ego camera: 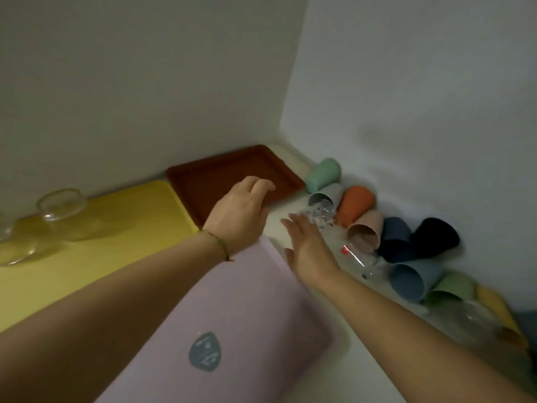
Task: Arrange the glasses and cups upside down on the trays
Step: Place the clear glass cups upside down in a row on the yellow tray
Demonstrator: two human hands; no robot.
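Three trays lie on the counter: a yellow tray (139, 216), a brown tray (220, 170) in the corner and a lilac tray (255, 309) nearest me. Clear glasses (62, 205) stand on the yellow tray at the left. Coloured cups lie on their sides along the right wall: a mint cup (324, 173), a grey cup (327, 194), an orange cup (356, 205), a pink cup (366, 229), dark blue ones (396, 237) and others. My left hand (242, 210) hovers over the brown tray's near edge, fingers curled, holding nothing. My right hand (308, 245) is open, its fingertips at a clear glass (321, 213) lying beside the grey cup.
Two white walls meet in the corner behind the brown tray. More clear glasses (363, 261) lie among the cups, one with a red sticker. A second yellow tray edge (499, 309) shows at the far right. A bare strip of white counter (363, 344) runs beside the lilac tray.
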